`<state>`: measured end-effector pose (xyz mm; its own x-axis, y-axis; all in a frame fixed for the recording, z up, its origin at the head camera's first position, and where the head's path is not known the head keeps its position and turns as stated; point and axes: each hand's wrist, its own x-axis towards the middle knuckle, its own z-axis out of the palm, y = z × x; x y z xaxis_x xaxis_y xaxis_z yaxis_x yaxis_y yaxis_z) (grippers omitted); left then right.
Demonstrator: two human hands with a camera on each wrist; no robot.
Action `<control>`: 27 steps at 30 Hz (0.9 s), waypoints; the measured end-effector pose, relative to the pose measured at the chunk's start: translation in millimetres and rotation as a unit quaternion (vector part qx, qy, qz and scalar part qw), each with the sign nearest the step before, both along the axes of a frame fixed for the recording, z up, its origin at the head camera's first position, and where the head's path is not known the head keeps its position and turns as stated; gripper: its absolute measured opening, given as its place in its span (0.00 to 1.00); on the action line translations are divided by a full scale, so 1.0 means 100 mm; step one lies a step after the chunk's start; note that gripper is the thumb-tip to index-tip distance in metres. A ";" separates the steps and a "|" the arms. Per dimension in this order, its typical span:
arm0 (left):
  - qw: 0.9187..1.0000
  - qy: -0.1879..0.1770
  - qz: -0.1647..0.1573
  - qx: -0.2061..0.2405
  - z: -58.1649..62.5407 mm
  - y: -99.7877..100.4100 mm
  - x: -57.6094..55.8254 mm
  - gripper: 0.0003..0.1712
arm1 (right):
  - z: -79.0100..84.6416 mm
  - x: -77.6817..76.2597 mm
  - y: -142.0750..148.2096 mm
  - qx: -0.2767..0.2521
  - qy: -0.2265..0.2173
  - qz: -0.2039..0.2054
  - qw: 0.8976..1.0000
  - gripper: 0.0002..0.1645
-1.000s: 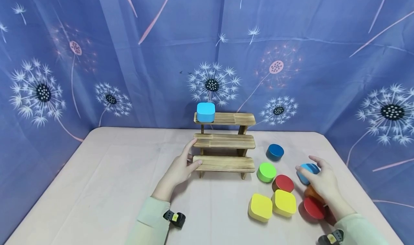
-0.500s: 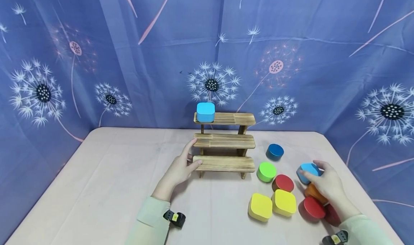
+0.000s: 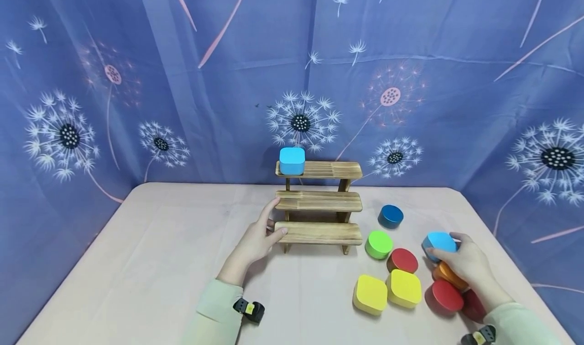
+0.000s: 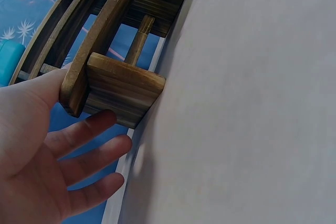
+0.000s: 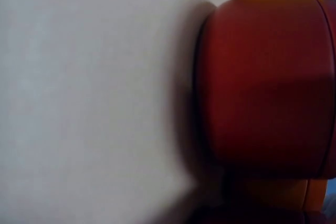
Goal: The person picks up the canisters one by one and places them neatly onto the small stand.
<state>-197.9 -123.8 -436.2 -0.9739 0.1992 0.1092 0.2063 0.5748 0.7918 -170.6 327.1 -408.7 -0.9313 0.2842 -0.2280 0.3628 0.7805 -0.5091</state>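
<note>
A three-step wooden display stand [image 3: 319, 231] stands at the middle of the table, a light blue rounded tin [image 3: 292, 161] on the left end of its top step. My left hand [image 3: 255, 239] holds the stand's left end. The thumb lies on the bottom step and the index finger reaches the middle one. In the left wrist view the other fingers [image 4: 97, 156] spread loosely below the board. At the right, my right hand [image 3: 470, 265] grips a second light blue tin [image 3: 440, 244], thumb on its near left side, fingers partly hidden at the far side. It lies outside the right wrist view.
Around the right hand lie a dark blue tin [image 3: 391, 216], a green one [image 3: 378, 244], red tins [image 3: 444, 297], two yellow ones [image 3: 370, 294] and an orange one [image 3: 449, 275]. A red tin [image 5: 268, 87] fills the right wrist view. A blue dandelion curtain [image 3: 219, 107] hangs behind.
My right hand has come down and closed its thumb and fingers on the light blue tin. The left hand stays at the stand. The head view has shifted slightly.
</note>
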 end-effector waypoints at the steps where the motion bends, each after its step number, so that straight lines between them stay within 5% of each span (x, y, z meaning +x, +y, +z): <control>1: 1.000 0.000 0.000 0.000 0.00 0.00 0.00 0.45 | 0.00 0.00 0.00 0.001 -0.001 0.000 1.000 0.58; 27: 1.000 0.004 0.000 0.002 0.00 0.01 0.01 0.45 | 0.17 -0.05 -0.08 0.002 0.087 0.083 0.993 0.49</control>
<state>-197.2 -123.2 -436.4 -0.9728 0.1991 0.1180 0.2131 0.5713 0.7926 -175.8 319.0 -392.0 -0.9907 0.1230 -0.0589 0.1351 0.8241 -0.5501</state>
